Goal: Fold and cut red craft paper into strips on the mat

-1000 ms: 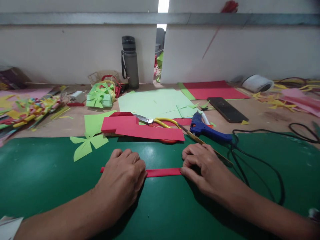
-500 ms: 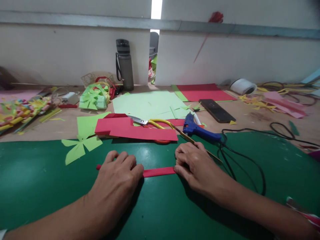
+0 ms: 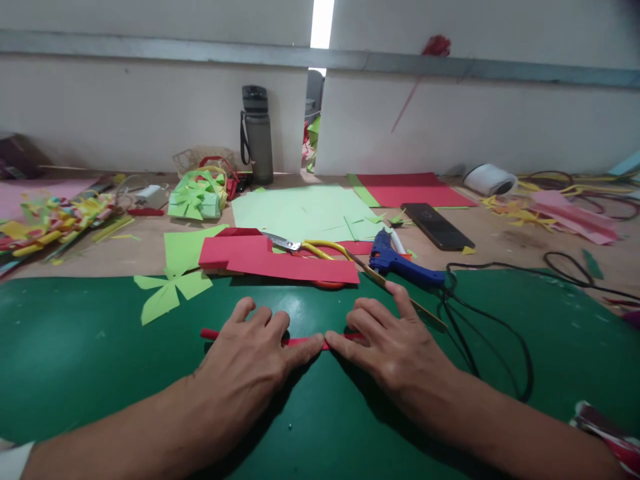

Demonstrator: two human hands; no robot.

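We are looking at a paper-craft workshop: a green cutting mat (image 3: 75, 347) is covering the surface (image 3: 500, 241), and scissors (image 3: 306, 247), a blue glue gun (image 3: 403, 264), coloured paper sheets (image 3: 305, 210) and offcuts (image 3: 55, 223) are lying about.

head-worn view, facing forward-down, close over mat (image 3: 75, 347)

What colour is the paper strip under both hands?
The paper strip is red, seen best in the head view, under the left hand and right hand.
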